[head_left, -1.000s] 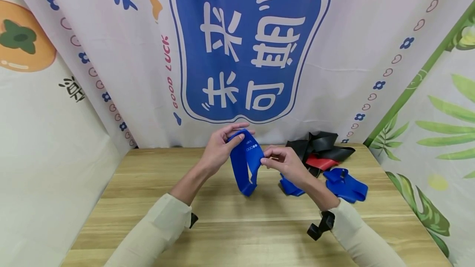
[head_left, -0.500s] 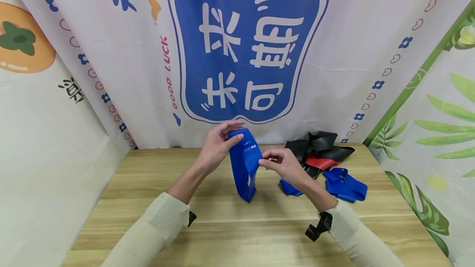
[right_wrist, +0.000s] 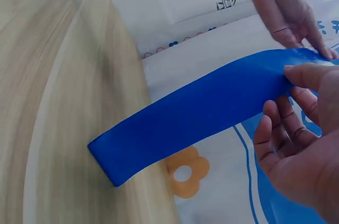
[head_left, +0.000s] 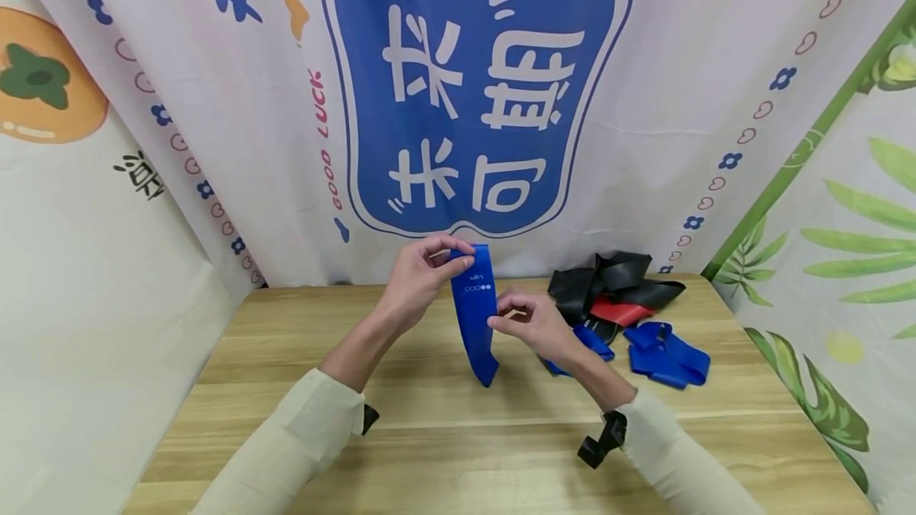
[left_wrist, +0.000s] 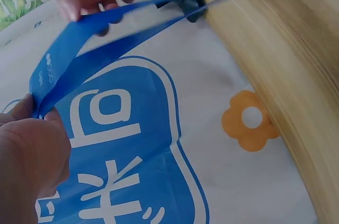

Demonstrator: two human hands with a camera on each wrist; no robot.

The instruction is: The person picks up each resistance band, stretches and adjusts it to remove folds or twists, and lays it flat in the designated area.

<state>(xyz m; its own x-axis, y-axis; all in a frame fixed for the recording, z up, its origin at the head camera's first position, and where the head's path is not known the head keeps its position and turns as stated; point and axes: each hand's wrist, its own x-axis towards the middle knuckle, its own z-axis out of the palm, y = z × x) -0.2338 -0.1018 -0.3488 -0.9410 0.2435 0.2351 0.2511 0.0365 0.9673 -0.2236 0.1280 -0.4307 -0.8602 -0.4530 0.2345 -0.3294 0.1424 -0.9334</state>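
Note:
A blue loop resistance band point(head_left: 474, 320) with small white print and dots hangs above the wooden table. My left hand point(head_left: 421, 280) pinches its top end between thumb and fingers. My right hand point(head_left: 531, 326) pinches the band's right edge partway down, thumb on the near face. In the left wrist view the loop of the band point(left_wrist: 58, 65) spreads into two strips, and my left hand point(left_wrist: 34, 152) grips the printed end. From the right wrist, the band point(right_wrist: 190, 113) stretches down to a folded lower end over the table, with my right thumb on its upper part.
On the table's right side lie a folded blue band point(head_left: 669, 356), another blue band point(head_left: 595, 342) partly behind my right hand, a heap of black bands point(head_left: 622, 270) and a red band point(head_left: 619, 310). A printed curtain point(head_left: 644, 141) hangs behind the wooden table point(head_left: 286, 388).
The band has turned and its loop has narrowed, so its printed face now points more toward the head camera. My right hand has moved slightly left and down along its edge.

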